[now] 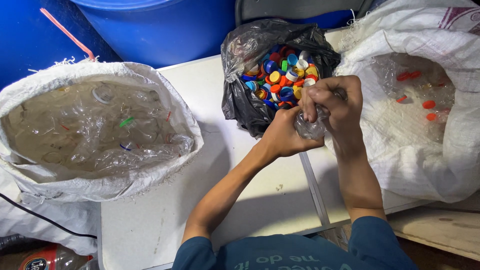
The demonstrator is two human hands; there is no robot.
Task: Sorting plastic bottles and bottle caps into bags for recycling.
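Both hands met over the white table (pixel 165 220), just in front of the black plastic bag (pixel 240 100). The left hand (pixel 286 135) was closed around the lower body of a crumpled clear plastic bottle (pixel 310 127), holding it from below. The right hand (pixel 332 100) was curled tightly over the bottle's upper end, fingers (pixel 312 102) bent down across it; the neck and any cap were hidden under that grip. The bottle sat between the two palms, tilted, above the table seam.

The black bag stood open and held a heap of bottle caps (pixel 285 75) in blue, orange, yellow, white and red. To the person's left, a white woven sack (pixel 30 170) held clear, capless bottles. To the right, a second white sack (pixel 415 160) held clear bottles with orange-red caps. Blue drums (pixel 160 30) stood behind
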